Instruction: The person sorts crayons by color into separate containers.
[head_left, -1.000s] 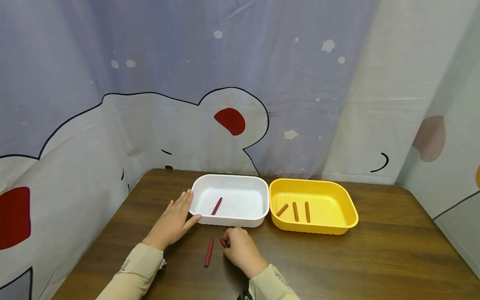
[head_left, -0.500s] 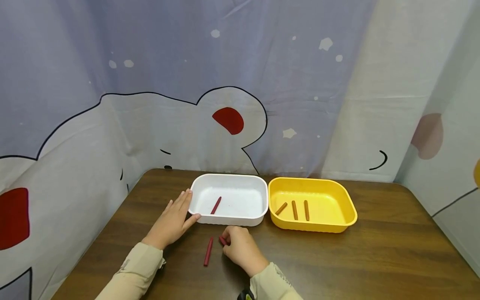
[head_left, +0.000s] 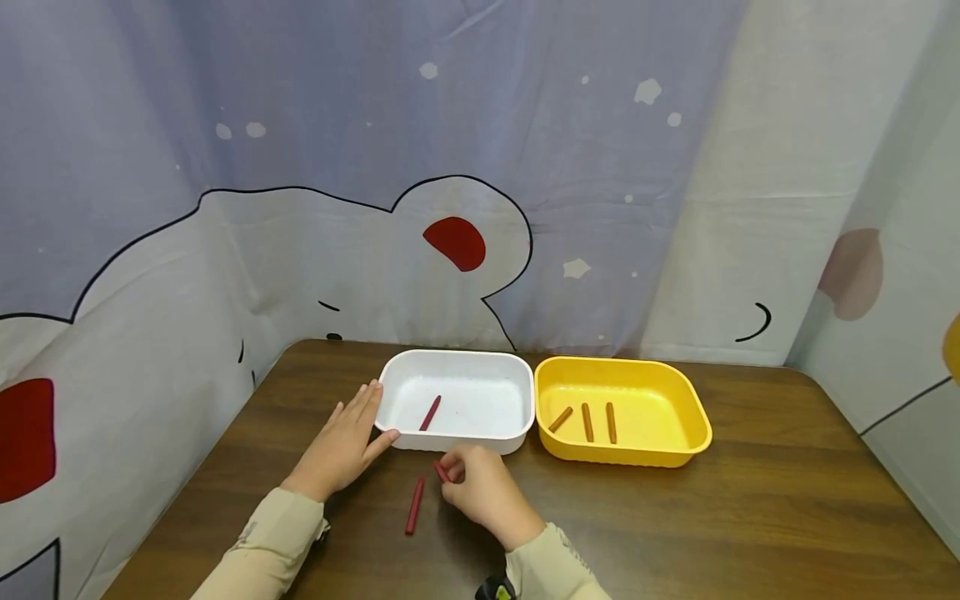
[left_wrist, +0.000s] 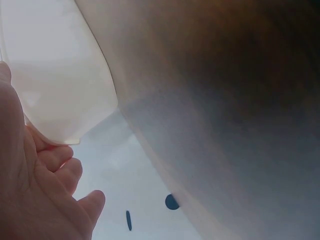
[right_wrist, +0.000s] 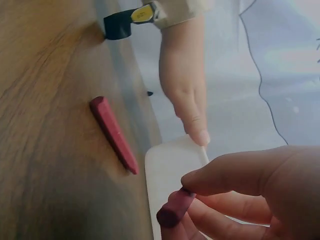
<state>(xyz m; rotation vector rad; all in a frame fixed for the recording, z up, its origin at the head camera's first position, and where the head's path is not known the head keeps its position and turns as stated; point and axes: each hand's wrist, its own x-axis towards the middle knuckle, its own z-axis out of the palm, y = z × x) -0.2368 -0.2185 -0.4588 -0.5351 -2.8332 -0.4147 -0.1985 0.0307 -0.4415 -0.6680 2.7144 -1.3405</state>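
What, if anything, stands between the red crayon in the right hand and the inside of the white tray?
Only the white tray's near wall; the red crayon, held before it, probably needs lifting over. The left hand touches the tray's left end, aside.

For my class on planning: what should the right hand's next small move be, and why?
Probably lift the held crayon into the white tray: the right hand pinches it just in front of that tray, a similar red crayon lies inside, and the left hand touches the tray.

Smooth plastic trays (head_left: 615,455), matt crayons (right_wrist: 114,136), wood-grain tabletop (head_left: 720,508)
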